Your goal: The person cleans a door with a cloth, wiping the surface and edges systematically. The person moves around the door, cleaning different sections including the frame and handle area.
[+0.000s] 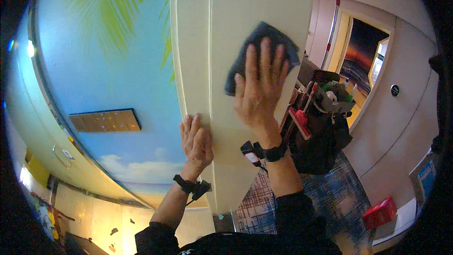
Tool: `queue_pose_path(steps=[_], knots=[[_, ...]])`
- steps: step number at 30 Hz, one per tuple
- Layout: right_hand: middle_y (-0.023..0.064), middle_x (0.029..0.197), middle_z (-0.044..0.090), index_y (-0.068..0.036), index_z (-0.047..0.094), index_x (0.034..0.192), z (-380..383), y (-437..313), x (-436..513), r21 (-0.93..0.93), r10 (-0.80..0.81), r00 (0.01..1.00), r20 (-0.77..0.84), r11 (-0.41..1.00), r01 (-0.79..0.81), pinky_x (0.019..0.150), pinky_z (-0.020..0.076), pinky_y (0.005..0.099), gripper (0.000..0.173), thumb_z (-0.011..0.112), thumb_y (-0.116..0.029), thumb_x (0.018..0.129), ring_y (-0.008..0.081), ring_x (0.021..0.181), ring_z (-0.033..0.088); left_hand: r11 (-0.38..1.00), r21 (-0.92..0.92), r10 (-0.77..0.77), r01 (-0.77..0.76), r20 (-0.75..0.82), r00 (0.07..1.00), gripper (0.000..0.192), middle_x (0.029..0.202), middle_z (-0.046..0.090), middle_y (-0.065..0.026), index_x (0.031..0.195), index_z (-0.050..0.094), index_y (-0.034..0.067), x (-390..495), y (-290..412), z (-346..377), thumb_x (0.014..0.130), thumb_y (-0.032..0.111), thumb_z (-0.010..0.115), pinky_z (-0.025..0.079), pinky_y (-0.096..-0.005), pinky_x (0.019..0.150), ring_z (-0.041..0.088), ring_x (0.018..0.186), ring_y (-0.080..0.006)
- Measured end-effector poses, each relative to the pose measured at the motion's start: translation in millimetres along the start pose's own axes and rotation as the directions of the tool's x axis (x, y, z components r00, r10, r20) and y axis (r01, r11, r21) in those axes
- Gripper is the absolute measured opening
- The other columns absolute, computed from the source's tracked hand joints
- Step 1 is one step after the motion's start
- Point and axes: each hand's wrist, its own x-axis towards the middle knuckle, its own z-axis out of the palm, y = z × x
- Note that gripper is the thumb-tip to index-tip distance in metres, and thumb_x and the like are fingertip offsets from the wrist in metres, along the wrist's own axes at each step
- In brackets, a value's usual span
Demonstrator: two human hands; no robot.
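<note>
A dark folded cloth [235,67] lies flat against a cream-coloured panel [240,0], perhaps a door or its casing. My right hand [262,81] presses on the cloth with its fingers spread, near the panel's right edge. Lower and to the left, my left hand [196,141] rests on the panel's grooved left trim, its fingers pointing up and no object in it. Left of the panel is a wall mural [141,78] of palm leaves, sky and beach. Both wrists wear black straps with small devices.
On the right stands a cleaning cart [311,152] with a filled grey caddy [336,104], a red squeegee [300,124] and a long pole [332,28]. Behind it is an open doorway [385,56]. A red box [380,212] is at lower right, by the patterned carpet [332,198].
</note>
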Motion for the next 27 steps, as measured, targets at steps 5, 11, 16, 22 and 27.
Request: queue_pose_path(steps=[5, 11, 16, 22, 27], knots=[[0.0173, 0.156, 0.035, -0.009, 0.048, 0.144, 14, -31, -39, 0.129, -0.138, 0.990, 0.040, 0.983, 0.132, 0.109, 0.0242, 0.0667, 0.059, 0.061, -0.028, 0.090, 0.0491, 0.139, 0.033, 0.979, -0.202, -0.020, 0.001, -0.091, 0.996, 0.026, 0.136, 0.053, -0.0316, 0.123, 0.052, 0.003, 15, 15, -15, 0.097, 0.005, 0.049, 0.035, -0.0616, 0.108, 0.048, 0.129, -0.0521], [0.0099, 0.153, 0.039, -0.021, 0.055, 0.139, 31, -49, -136, 0.039, -0.111, 0.986, 0.125, 0.994, 0.107, 0.104, 0.0336, 0.0606, 0.046, 0.053, -0.038, 0.096, 0.0423, 0.135, 0.037, 0.985, -0.170, 0.065, -0.026, 0.230, 0.971, 0.026, 0.142, 0.051, -0.0270, 0.114, 0.060, 0.001, 9, 50, -4, 0.089, 0.008, 0.059, 0.030, -0.0613, 0.112, 0.043, 0.136, -0.0478], [0.0137, 0.147, 0.049, -0.011, 0.062, 0.131, 22, -35, -177, 0.334, -0.133, 0.963, 0.235, 0.941, 0.048, 0.107, 0.0336, 0.0599, 0.041, 0.056, -0.032, 0.096, 0.0416, 0.139, 0.039, 0.962, -0.275, 0.063, 0.002, 0.225, 0.972, 0.036, 0.151, 0.042, -0.0226, 0.122, 0.060, 0.003, -19, 41, 3, 0.094, 0.025, 0.056, 0.019, -0.0574, 0.118, 0.031, 0.144, -0.0435], [0.0201, 0.125, 0.065, 0.001, 0.068, 0.110, -2, -35, -179, 0.616, 0.066, 0.998, -0.011, 0.786, -0.045, 0.106, 0.0418, 0.0567, 0.026, 0.051, -0.015, 0.098, 0.0442, 0.125, 0.055, 1.000, 0.017, 0.016, -0.021, 0.272, 0.962, 0.042, 0.148, 0.047, -0.0191, 0.130, 0.055, 0.005, -44, 33, 10, 0.094, 0.026, 0.058, 0.017, -0.0593, 0.117, 0.034, 0.143, -0.0420], [0.0226, 0.128, 0.062, 0.003, 0.064, 0.118, -6, -51, -170, 0.543, 0.110, 0.990, 0.088, 0.828, -0.140, 0.110, 0.0376, 0.0561, 0.029, 0.048, -0.008, 0.098, 0.0450, 0.127, 0.053, 0.964, 0.267, -0.089, 0.000, 0.321, 0.943, 0.036, 0.149, 0.048, -0.0141, 0.128, 0.059, 0.011, -43, 39, 6, 0.094, 0.024, 0.057, 0.012, -0.0618, 0.117, 0.035, 0.143, -0.0411]])
